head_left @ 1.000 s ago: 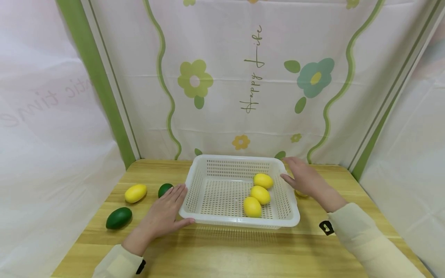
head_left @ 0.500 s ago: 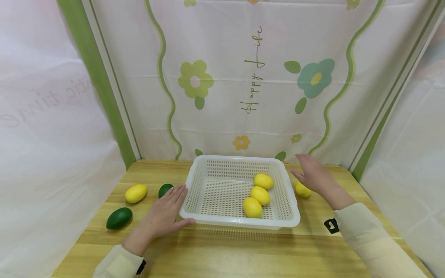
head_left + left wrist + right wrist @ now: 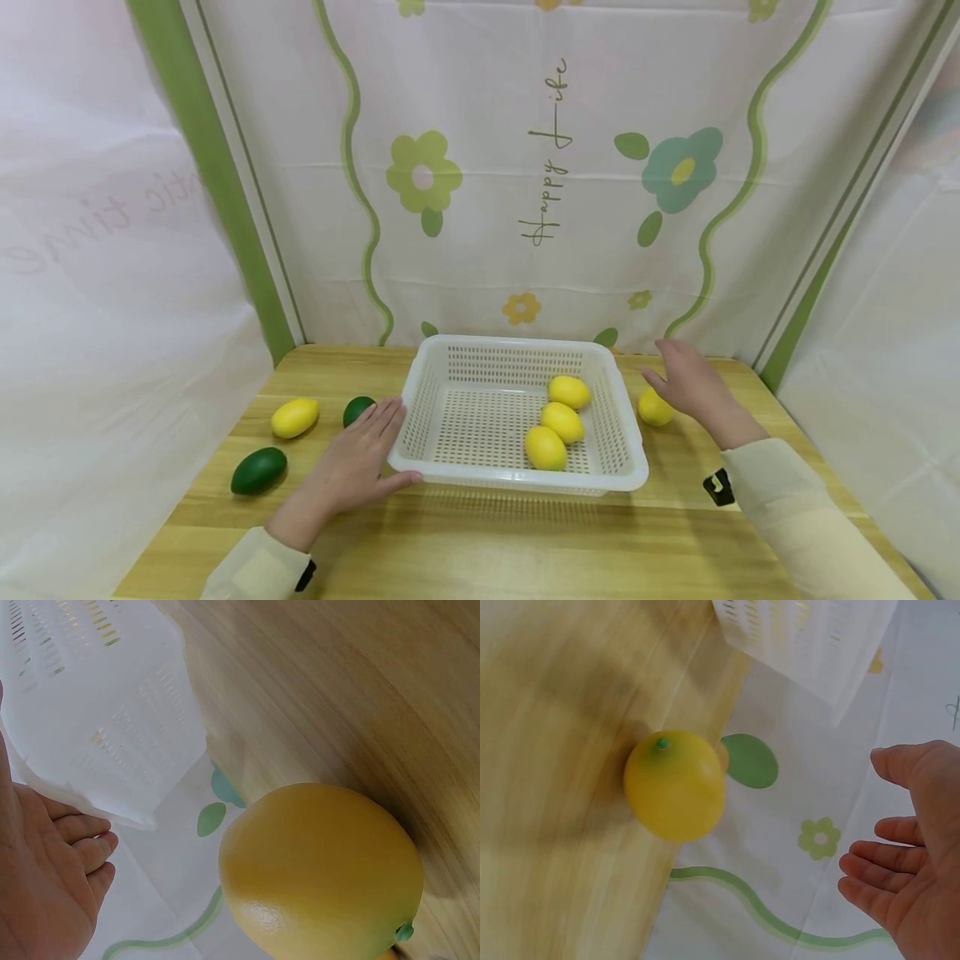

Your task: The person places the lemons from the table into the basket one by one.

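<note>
A white perforated plastic basket [image 3: 517, 479] stands on the table, with three yellow lemons [image 3: 561, 422] at its right side. My left hand [image 3: 352, 462], fingers straight, rests against the basket's left rim. Partly behind that hand lies a dark green avocado [image 3: 357, 409]. In the left wrist view a large yellow-orange fruit with a green stem [image 3: 322, 870] lies close by. My right hand [image 3: 693, 385] hovers right of the basket, thumb spread and holding nothing. Beside it, partly covered by the hand, is a round yellow fruit [image 3: 654, 407], whose green stem shows in the right wrist view.
At the table's left lie another yellow lemon [image 3: 294, 417] and a dark green avocado [image 3: 258, 471]. A printed fabric curtain [image 3: 480, 250] rises at the table's back edge, and pale fabric walls stand on both sides.
My right hand has moved off the basket's right rim and away to the right, revealing more of the yellow fruit there. The left hand and the basket stay put.
</note>
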`<state>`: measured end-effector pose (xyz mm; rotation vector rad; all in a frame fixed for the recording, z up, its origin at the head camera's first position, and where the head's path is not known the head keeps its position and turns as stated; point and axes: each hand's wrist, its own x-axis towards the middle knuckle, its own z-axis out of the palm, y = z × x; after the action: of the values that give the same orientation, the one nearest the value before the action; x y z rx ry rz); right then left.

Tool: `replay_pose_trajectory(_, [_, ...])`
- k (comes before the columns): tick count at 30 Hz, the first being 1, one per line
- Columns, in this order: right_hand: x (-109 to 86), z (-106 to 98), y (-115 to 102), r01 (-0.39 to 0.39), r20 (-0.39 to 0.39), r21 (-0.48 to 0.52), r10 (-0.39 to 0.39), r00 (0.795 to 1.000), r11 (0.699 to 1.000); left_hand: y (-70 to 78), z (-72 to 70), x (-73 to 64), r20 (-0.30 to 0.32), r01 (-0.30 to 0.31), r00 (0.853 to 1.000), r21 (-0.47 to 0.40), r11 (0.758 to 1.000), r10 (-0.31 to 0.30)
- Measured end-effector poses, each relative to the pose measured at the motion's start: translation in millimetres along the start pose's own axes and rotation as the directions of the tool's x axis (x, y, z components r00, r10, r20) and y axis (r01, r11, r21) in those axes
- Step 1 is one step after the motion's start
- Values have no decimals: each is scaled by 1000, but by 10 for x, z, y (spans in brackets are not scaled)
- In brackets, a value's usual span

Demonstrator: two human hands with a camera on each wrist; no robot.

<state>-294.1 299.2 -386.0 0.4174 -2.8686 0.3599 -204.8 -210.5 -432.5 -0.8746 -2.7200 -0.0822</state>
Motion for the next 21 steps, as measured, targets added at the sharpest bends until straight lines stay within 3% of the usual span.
replay_pose_trajectory(21, [46,341,213,-103,112,8,101,989,995,6,7,3,11,11,1000,-5,1000,-11])
